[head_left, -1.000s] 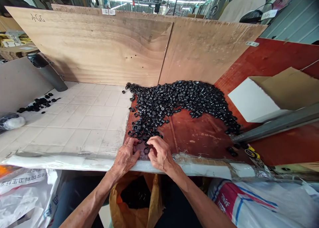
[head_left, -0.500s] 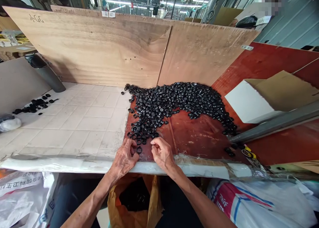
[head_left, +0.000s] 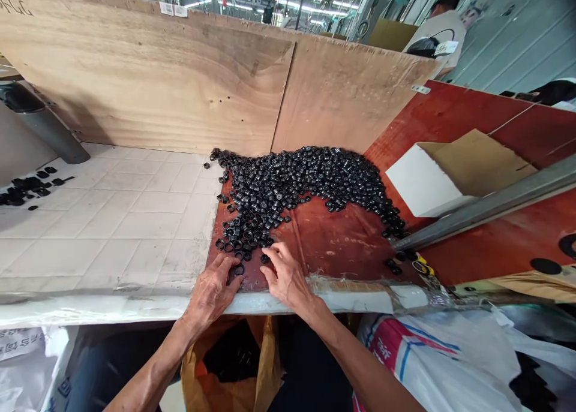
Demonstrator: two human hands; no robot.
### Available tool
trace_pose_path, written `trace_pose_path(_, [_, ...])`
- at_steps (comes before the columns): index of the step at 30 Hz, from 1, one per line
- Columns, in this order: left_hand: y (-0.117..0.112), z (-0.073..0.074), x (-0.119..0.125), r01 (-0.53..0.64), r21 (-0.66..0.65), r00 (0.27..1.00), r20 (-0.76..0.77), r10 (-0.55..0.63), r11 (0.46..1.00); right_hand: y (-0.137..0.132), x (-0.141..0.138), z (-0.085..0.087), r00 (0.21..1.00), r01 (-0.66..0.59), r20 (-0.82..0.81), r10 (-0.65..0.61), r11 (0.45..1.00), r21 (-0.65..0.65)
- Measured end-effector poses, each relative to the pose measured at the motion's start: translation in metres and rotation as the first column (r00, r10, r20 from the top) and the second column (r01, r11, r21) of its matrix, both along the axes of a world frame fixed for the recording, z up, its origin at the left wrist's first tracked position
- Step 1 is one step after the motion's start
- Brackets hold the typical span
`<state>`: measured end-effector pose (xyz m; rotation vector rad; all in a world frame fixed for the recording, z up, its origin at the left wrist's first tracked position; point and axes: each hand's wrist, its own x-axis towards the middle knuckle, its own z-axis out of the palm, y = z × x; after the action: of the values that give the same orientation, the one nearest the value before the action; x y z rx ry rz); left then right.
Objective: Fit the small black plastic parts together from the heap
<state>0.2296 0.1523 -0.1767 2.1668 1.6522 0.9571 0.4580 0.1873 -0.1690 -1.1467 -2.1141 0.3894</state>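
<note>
A large heap of small black ring-shaped plastic parts (head_left: 310, 172) lies on the red-brown board, thinning out toward my hands. My left hand (head_left: 213, 286) rests at the near edge of the heap, thumb and fingers apart. A single black ring (head_left: 239, 269) lies by its fingertips, between index finger and thumb. To the right, my right hand (head_left: 288, 280) has its fingers spread above the board. One black part (head_left: 264, 258) sits at its index fingertip; whether the finger touches it is unclear. Below the table edge, an open brown bag (head_left: 265, 370) holds dark contents.
Plywood (head_left: 180, 82) walls off the back. A white carton (head_left: 423, 181) and a grey metal bar (head_left: 490, 202) stand right, with yellow-handled scissors (head_left: 423, 267) below. A dark bottle (head_left: 49, 127) and scattered black pieces (head_left: 31, 187) are left. A person (head_left: 443, 25) is beyond the partition.
The view has turned slightly right, so the scene sits further left. My right fingers have opened from a closed pinch, and a black part now shows by them. The left fingers have spread a little.
</note>
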Motion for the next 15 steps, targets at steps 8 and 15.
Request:
trace_pose_path(8, [-0.009,0.013,0.002,-0.068,-0.103,0.991,0.108,0.079,0.992,0.003,-0.013,-0.001,0.978,-0.085,0.193,0.079,0.996,0.023])
trace_pose_path(15, [-0.009,0.018,-0.001,0.015,-0.160,0.940,0.340,0.040,0.987,0.003,-0.011,-0.006,0.991,-0.123,-0.049,0.121,0.992,-0.022])
